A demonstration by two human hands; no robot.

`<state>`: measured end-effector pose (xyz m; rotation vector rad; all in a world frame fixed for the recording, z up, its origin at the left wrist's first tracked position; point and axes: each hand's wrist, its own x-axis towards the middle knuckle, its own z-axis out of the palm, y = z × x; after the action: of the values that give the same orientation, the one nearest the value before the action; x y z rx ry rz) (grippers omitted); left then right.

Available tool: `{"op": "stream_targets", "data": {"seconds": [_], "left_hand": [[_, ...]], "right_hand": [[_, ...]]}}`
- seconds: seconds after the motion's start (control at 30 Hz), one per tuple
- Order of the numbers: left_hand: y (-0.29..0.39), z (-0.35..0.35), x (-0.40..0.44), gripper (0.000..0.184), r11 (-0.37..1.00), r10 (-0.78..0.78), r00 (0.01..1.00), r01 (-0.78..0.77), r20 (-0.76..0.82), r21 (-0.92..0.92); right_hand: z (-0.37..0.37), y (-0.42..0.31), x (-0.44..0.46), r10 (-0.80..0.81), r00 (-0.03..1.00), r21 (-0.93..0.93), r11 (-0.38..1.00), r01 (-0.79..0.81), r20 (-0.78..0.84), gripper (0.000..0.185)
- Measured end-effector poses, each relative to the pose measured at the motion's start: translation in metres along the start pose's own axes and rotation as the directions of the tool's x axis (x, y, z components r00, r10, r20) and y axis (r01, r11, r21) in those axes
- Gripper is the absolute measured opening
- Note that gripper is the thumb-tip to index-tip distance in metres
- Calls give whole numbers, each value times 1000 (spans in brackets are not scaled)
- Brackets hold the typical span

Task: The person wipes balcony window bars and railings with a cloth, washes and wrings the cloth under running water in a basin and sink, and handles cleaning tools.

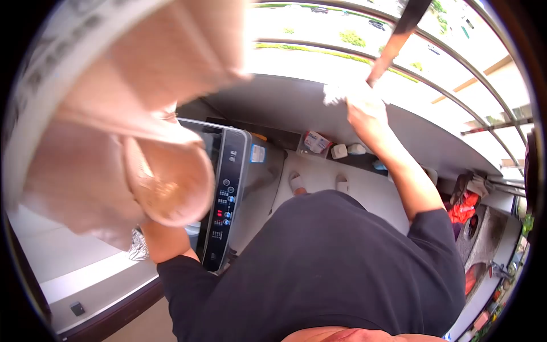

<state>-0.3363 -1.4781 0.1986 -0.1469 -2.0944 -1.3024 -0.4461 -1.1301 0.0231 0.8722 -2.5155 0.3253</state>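
Presently, a blurred pale-pink fabric garment (74,176) is filling the near left, hiding the left hand, grip unreadable; well apart, the right hand (367,111) is hovering far right near grey metal railings (464,67), glare masking its grip.

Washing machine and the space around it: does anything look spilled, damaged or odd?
No spill or damage stands out on the visible part of the washing machine or the pale floor. The oddest sight is the pinkish fabric: it looms large and blurred, hiding part of the machine, probably because it is near the camera.
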Motion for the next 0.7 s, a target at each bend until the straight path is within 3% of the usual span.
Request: {"op": "stream_targets", "data": {"seconds": [0.03, 0.07, 0.13, 0.17, 0.23, 0.33, 0.4, 0.47, 0.5, 0.6, 0.67, 0.7], "left_hand": [[3, -5, -1, 104, 1000, -6, 1000, 6, -15, -5], [7, -8, -2, 104, 1000, -20, 1000, 19, -21, -4], [10, -6, 0, 104, 1000, -26, 999, 26, -33, -3], [13, -5, -2, 104, 1000, -24, 999, 24, -36, -2], [11, 0, -3, 104, 1000, -30, 999, 30, -27, 6], [10, 3, -5, 104, 999, -34, 999, 35, -7, 21], [10, 10, -6, 105, 998, -54, 998, 54, 13, 26], [7, 21, -4, 105, 998, -69, 997, 69, 41, 12], [0, 23, -5, 105, 997, -72, 996, 73, 56, -15], [-39, 28, -7, 104, 991, -83, 989, 95, 121, -95], [-56, 32, -14, 103, 985, -109, 977, 131, 182, -113], [-56, 40, -16, 102, 976, -133, 971, 163, 197, -147]], "right_hand": [[-1, 1, 2, -85, 989, -53, 995, 79, -123, 37], [9, -4, 2, 8, 995, 41, 999, -4, -96, 30], [33, -21, 21, -36, 997, -50, 998, 33, -64, 21], [60, -31, 38, -80, 980, 94, 991, 99, -183, 16], [118, -65, 83, -64, 971, 401, 903, 155, -230, 16], [161, -136, 159, 189, 949, 486, 873, -46, -251, 21], [107, -131, 164, 312, 935, 702, 628, -334, 166, 19], [117, -104, 124, 103, 956, 386, 922, 12, -275, 23], [116, -85, 112, -91, 890, 134, 977, 168, -446, 26], [29, -26, 60, -147, 969, 258, 946, 196, -196, 38], [39, 24, 11, -301, 906, 93, 935, 341, -298, 45], [25, 50, -15, -366, 904, 34, 924, 382, -223, 46]]}}
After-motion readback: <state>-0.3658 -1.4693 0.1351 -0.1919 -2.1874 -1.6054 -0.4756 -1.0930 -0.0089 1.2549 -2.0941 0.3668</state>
